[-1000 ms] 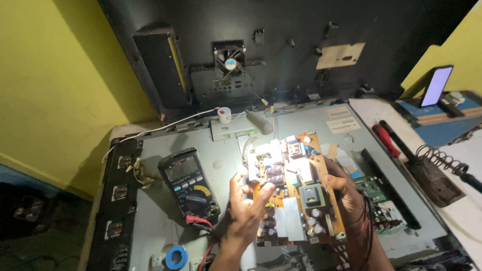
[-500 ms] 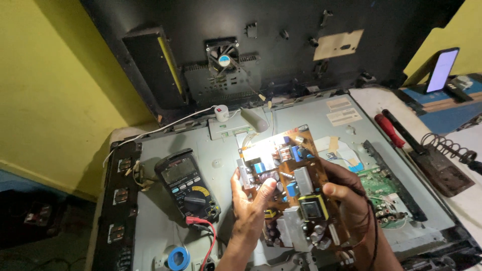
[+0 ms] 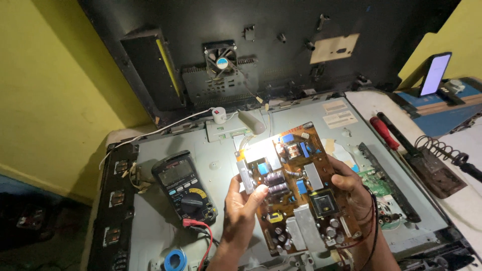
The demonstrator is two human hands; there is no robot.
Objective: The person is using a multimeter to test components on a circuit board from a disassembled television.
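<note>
Both hands hold a brown circuit board (image 3: 296,188) tilted above the grey metal chassis (image 3: 165,226) on the bench; the left hand (image 3: 241,200) has its grip pinching the board's left edge, thumb pressed near the dark capacitors; the right hand (image 3: 354,188) curls its grip around the right edge; a lit lamp (image 3: 251,123) glares at the board's twelve o'clock; a black multimeter (image 3: 185,188) lies at nine o'clock, well apart; a soldering iron stand (image 3: 437,160) sits toward three o'clock.

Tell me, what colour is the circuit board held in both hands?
Brown circuit board, seen in the head view, the only one.
</note>
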